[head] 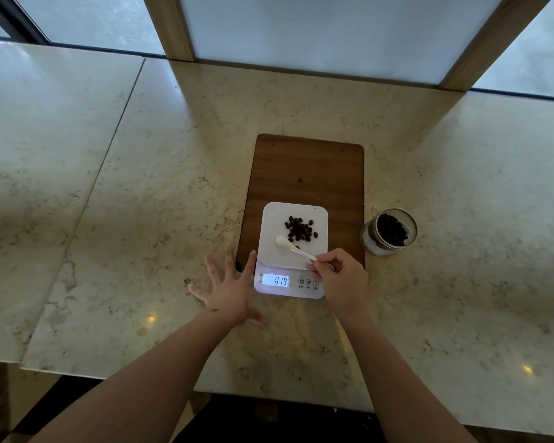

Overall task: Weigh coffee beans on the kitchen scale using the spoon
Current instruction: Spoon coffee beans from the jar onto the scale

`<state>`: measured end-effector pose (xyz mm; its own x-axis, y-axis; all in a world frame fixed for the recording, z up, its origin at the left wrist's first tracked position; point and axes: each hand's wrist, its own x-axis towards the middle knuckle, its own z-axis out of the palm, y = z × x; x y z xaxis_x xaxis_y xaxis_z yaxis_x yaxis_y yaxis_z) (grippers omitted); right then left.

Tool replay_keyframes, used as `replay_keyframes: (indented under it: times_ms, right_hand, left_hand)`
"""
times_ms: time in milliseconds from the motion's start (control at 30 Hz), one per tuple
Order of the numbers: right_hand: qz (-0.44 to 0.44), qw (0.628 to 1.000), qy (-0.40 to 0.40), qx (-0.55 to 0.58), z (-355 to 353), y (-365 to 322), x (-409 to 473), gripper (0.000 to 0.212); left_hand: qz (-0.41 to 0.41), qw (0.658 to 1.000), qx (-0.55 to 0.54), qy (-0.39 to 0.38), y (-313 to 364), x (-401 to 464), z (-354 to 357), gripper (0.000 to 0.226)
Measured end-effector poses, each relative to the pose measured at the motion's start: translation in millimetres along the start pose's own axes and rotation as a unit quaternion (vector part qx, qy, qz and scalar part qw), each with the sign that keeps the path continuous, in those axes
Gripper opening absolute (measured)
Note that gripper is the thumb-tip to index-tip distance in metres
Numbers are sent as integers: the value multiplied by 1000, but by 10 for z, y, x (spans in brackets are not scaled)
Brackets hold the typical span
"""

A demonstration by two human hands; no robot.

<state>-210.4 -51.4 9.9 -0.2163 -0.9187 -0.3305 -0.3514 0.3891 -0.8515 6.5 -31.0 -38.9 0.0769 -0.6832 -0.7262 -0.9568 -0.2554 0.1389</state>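
Coffee beans point(300, 231) sat heaped on the scale point(293, 247) — display lit. The right hand point(339, 276) pinched the spoon point(293, 246) by its handle, bowl just near the pile; the left hand point(227, 287) hovered splayed, empty, over the counter point(141, 187) — probably steadying.

Wooden board point(307, 174) on marble counter point(141, 187)

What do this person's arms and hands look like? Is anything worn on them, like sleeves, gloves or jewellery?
Both forearms are bare as far as the picture shows: no sleeves, gloves, watch or bracelets. No rings are visible on the left hand or the right hand. The one marking is a small dark smudge or mark near the left wrist; what it is cannot be told. The nails look short and unpainted.
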Motion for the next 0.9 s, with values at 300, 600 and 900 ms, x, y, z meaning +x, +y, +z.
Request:
replay_keyframes:
  times_ms: [300,600,900]
  right_hand:
    - [13,997,32,66,-241,63,58,18]
    - [17,999,23,39,-349,131,55,23]
    - [-20,998,35,55,-374,-8,142,24]
  left_hand:
    - [-2,1000,-1,2,-3,16,18,163]
    - [-2,1000,0,6,-22,38,32,164]
    - [-1,1000,0,-2,1,-2,-2,161]
